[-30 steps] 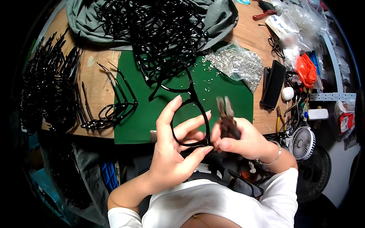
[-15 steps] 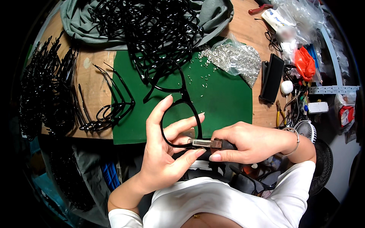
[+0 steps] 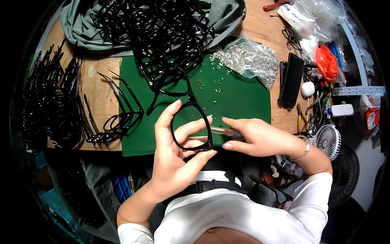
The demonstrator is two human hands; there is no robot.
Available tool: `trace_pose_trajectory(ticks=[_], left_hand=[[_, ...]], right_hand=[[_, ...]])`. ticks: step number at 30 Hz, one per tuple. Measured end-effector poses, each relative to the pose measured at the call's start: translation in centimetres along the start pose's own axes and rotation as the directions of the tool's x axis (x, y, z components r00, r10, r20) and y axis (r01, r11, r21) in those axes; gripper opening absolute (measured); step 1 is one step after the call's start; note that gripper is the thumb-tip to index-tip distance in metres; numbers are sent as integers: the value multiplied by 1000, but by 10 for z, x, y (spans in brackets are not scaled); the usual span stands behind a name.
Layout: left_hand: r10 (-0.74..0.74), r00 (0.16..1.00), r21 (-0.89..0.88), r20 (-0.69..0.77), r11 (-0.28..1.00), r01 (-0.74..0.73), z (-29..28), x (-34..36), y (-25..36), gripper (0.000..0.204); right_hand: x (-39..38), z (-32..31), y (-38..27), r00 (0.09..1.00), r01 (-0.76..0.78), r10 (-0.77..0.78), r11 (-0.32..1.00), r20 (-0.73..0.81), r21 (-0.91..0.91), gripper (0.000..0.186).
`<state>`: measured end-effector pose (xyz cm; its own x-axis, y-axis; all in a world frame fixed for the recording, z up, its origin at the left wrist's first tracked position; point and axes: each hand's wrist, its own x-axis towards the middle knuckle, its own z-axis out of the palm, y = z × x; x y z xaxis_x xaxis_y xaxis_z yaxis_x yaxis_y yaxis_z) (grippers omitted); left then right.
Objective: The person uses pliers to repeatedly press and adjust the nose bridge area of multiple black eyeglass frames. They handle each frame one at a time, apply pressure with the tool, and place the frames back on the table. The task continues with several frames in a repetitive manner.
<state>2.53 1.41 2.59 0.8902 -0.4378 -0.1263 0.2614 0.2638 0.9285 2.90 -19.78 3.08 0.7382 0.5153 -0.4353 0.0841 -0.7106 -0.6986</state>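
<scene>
My left hand point(image 3: 172, 164) grips a glossy black eyeglass frame point(image 3: 209, 129) by its near corner, thumb below and fingers behind the near rim. The frame's far rim reaches up to the heap of black frames point(image 3: 174, 44). In my right hand point(image 3: 264, 136) is a plier-like tool point(image 3: 221, 130) with a metal head and dark grip. Its blurred tip lies just right of the near rim; whether it touches cannot be told. Small silvery metal pieces point(image 3: 215, 90) lie scattered on the green mat point(image 3: 243, 107) beyond my hands.
A clear plastic bag of metal pieces point(image 3: 262, 61) rests at the mat's far right, beside a dark phone-like device point(image 3: 291, 79). More black frames point(image 3: 53, 101) are stacked at the left. Yellow-handled pliers point(image 3: 300, 118) and a white fan point(image 3: 327, 142) stand at the right.
My right hand has moved the tool up and away from the frame's near corner, which it was against before. My left hand keeps its hold, the frame shifting slightly left.
</scene>
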Motion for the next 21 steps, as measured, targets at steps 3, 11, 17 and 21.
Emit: trace_pose_trajectory(ticks=[3,11,17,21], left_hand=[[8,1000,-10,-11,1000,-8,2,1,-9,83],[201,976,48,82,978,-205,-10,-42,-27,70],[-137,989,-277,49,950,145,-1,-38,-23,79],[-255,952,-516,171,799,308,-10,-38,-20,45]], right_hand=[[13,41,20,980,-19,-60,921,-189,-388,61],[16,27,21,942,-16,-48,982,-331,-188,25],[36,43,38,916,-96,10,976,-402,-193,18],[39,49,33,904,-77,-36,967,-427,-245,19]])
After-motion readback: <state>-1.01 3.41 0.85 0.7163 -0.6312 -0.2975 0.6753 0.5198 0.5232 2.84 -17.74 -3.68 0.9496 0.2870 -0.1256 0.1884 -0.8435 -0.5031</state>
